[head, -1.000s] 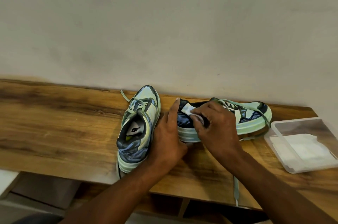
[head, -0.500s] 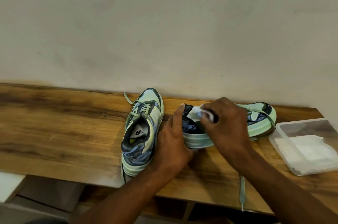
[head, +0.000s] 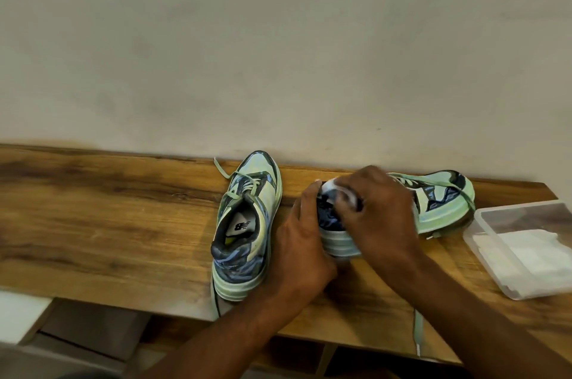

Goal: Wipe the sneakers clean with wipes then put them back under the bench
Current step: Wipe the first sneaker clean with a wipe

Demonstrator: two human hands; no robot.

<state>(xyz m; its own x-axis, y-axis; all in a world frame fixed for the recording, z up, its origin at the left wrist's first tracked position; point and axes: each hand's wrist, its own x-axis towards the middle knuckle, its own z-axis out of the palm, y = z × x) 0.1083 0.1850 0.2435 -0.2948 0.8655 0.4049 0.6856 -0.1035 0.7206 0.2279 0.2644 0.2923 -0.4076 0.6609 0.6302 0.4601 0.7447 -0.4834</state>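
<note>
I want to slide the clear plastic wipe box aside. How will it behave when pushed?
The clear plastic box looks thin-walled and holds only a few white wipes, so it is probably light. Its flat base on the smooth wooden bench should slide easily, not tip.

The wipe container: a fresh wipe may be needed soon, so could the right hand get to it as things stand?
Probably yes. The wipe container sits open beside the right hand, nothing between them, though that hand now presses a wipe on the sneaker.

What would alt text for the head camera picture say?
A right hand rubs a white wipe on the heel of a green sneaker that the left hand steadies on a wooden bench. Its mate stands left; a wipe box right.
</note>
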